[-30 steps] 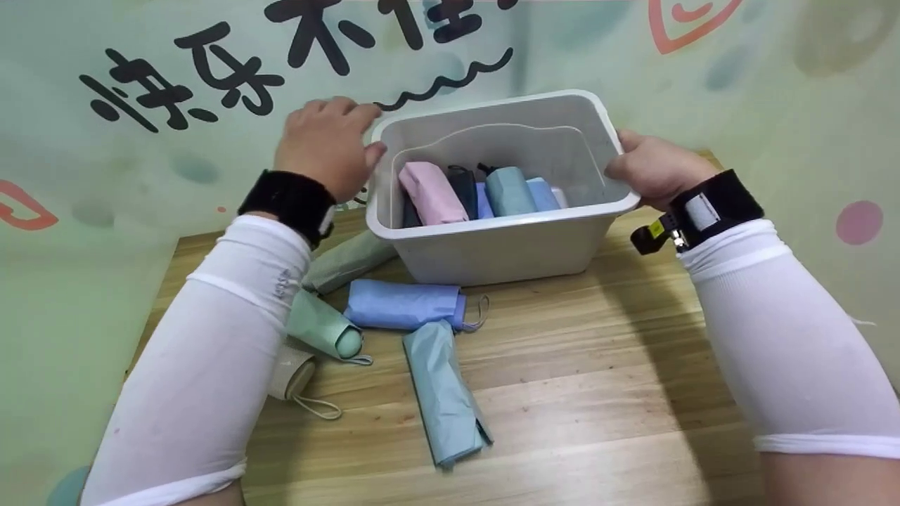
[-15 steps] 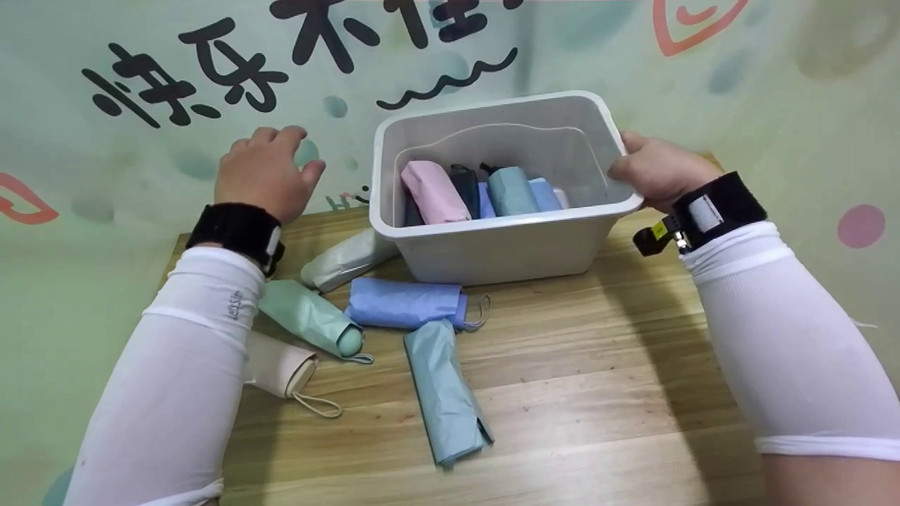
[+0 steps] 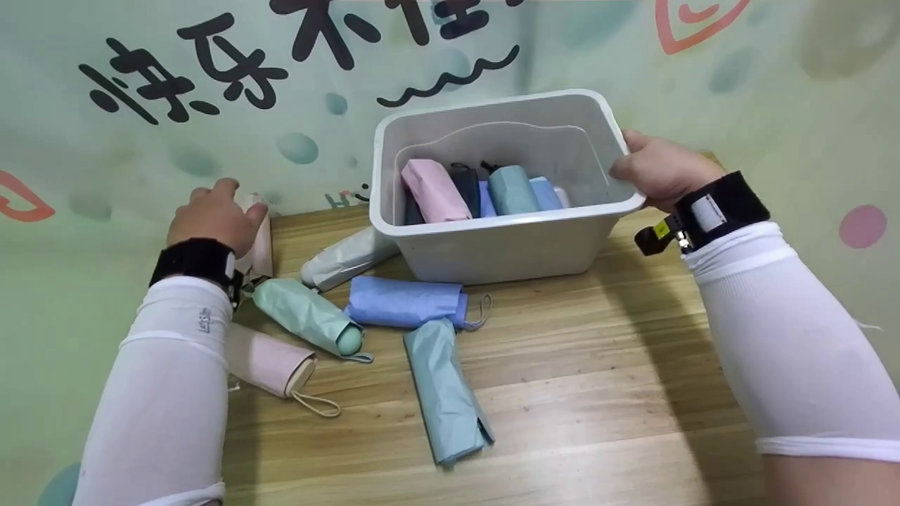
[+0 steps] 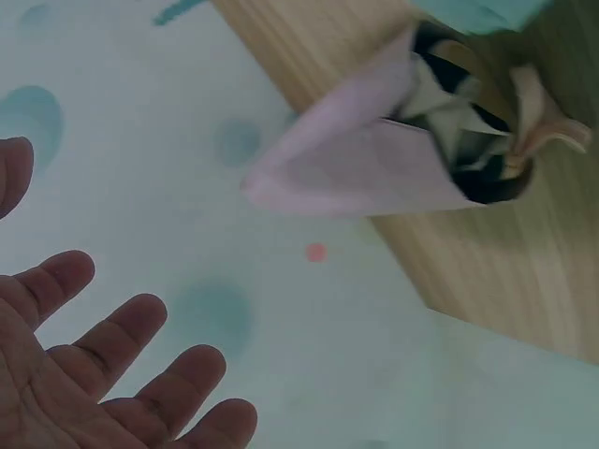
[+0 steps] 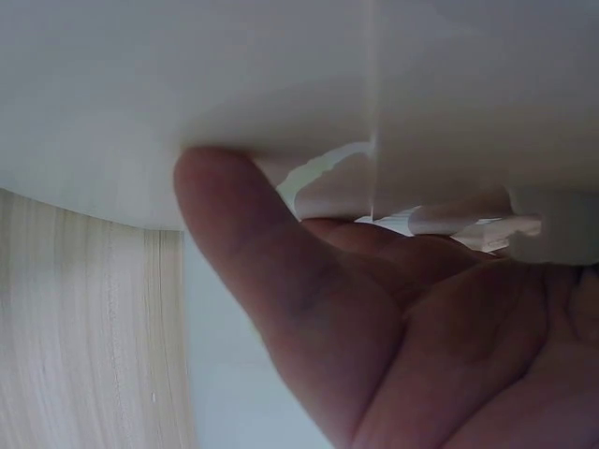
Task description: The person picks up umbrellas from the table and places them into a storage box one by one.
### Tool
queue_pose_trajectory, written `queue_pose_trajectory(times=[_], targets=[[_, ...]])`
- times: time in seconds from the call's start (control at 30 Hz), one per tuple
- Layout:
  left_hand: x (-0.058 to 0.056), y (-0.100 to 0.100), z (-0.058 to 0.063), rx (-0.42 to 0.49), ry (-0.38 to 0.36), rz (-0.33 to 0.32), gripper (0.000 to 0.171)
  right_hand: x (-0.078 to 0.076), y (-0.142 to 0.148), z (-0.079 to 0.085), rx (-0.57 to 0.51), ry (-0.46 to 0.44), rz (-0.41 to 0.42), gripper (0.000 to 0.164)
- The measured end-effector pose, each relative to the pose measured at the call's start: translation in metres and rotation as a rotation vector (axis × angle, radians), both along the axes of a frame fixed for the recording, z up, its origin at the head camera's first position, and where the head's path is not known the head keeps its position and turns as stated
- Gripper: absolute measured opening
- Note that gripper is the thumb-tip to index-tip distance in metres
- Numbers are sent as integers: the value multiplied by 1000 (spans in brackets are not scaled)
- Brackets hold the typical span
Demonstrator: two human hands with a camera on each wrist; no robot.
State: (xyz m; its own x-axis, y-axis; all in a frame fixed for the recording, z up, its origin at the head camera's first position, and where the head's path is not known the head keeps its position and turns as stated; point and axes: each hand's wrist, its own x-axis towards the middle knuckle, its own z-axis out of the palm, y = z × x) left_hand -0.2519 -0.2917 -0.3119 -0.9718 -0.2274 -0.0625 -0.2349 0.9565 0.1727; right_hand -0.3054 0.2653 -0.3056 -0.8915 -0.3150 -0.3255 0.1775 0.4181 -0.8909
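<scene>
My right hand (image 3: 664, 169) grips the right rim of a light grey plastic bin (image 3: 499, 253), thumb over the edge. The right wrist view shows the thumb (image 5: 271, 234) against the bin wall. Inside lie several folded umbrellas, among them a pink one (image 3: 434, 190) and a teal one (image 3: 512, 190). My left hand (image 3: 216, 219) is at the back left, beside a pale pink folded umbrella (image 3: 263, 253) that it partly hides. In the left wrist view its fingers are spread, apart from that umbrella (image 4: 365, 168), whose open end faces right.
On the wooden table (image 3: 598, 393) lie more folded umbrellas: a grey one (image 3: 348, 260) against the bin, a blue one (image 3: 404, 302), a teal one (image 3: 446, 393), a mint one (image 3: 302, 313) and another pale pink one (image 3: 271, 362). A printed wall sheet (image 3: 450, 42) stands behind the table.
My left hand has left the bin's left rim and moved left and down towards the pale pink umbrella at the back. The right hand keeps its grip and the bin stays put.
</scene>
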Motion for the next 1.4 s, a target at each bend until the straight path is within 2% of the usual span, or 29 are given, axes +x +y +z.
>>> queue_pose_trajectory(times=[0.2,0.43,0.6,0.73,0.87,1.07,1.27,1.4], targets=[[3,-14,-14,12,-60,47,84,0,1,0,12,-1,-6,66],[2,-23,-30,11,-112,75,88,0,1,0,8,-8,-8,66],[2,-22,-34,1,-147,98,84,1,1,0,-2,-8,-14,65],[4,-20,-36,50,-186,118,84,2,0,-1,-15,-5,-8,66],[5,-21,-39,79,-215,111,86,2,1,-2,-17,2,-12,62],[5,-24,-46,56,-222,58,82,2,0,-2,-4,9,-18,56],[7,-27,-50,53,-223,43,76,2,-1,-1,8,10,-17,58],[5,-29,-51,45,-221,5,77,2,0,-1,16,4,-15,61]])
